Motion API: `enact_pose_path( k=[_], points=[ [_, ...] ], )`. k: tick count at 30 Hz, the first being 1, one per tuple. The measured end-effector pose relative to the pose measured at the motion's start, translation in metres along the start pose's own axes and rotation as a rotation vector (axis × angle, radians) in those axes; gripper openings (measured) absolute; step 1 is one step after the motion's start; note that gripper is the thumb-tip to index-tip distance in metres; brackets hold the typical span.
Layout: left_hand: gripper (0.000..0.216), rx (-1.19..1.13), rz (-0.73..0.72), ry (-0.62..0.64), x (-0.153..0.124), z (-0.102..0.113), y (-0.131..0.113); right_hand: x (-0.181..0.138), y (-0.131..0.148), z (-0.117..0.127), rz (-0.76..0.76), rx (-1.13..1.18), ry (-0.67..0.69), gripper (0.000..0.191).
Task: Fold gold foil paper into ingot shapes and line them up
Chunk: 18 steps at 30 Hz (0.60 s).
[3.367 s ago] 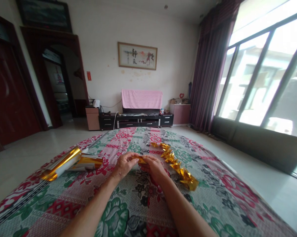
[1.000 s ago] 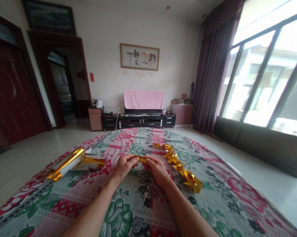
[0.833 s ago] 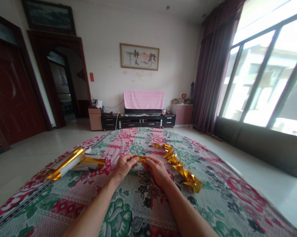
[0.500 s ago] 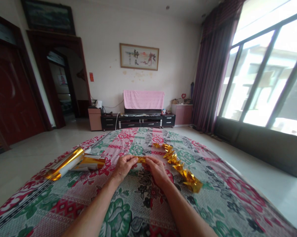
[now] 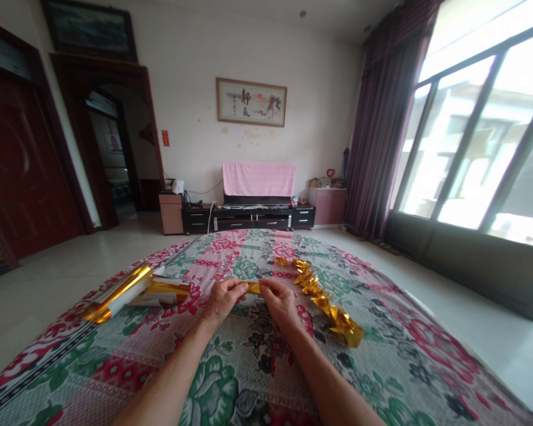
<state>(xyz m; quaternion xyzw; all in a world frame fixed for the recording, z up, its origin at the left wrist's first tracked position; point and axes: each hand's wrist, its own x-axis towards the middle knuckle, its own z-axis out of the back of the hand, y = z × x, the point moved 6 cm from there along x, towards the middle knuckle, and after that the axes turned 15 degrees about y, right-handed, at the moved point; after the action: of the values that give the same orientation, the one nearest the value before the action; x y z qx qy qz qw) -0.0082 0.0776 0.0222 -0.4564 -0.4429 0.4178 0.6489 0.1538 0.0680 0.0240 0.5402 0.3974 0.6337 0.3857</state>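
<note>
A small folded piece of gold foil paper [image 5: 254, 287] is pinched between both hands just above the flowered cloth [image 5: 248, 367]. My left hand [image 5: 222, 299] grips its left end with closed fingers. My right hand [image 5: 280, 303] grips its right end, fingers closed too. To the right of my right hand lies a row of several folded gold foil pieces [image 5: 323, 300], running from the middle of the cloth toward the near right.
A stack of gold foil sheets [image 5: 133, 291] lies on the cloth at the left. Beyond the cloth is tiled floor, a low dark TV cabinet [image 5: 248, 216] with a pink cover, dark wooden doors at left and large windows with curtains at right.
Both hands have kept their pinch on the gold piece; the fingers shifted slightly as they work it. The view has moved a little. Nothing else on the cloth moved.
</note>
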Motion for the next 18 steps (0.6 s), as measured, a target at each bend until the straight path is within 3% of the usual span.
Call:
enact_pose_path(
  k=[10, 18],
  points=[
    [0.027, 0.016, -0.026, -0.043, 0.0001, 0.004, -0.0041, 0.0008, -0.0009, -0.0003, 0.018, 0.133, 0.038, 0.038],
    [0.03, 0.007, -0.025, -0.042, 0.0017, 0.005, 0.0009, 0.0002, 0.0003, -0.0002, 0.003, 0.197, 0.03, 0.031]
  ],
)
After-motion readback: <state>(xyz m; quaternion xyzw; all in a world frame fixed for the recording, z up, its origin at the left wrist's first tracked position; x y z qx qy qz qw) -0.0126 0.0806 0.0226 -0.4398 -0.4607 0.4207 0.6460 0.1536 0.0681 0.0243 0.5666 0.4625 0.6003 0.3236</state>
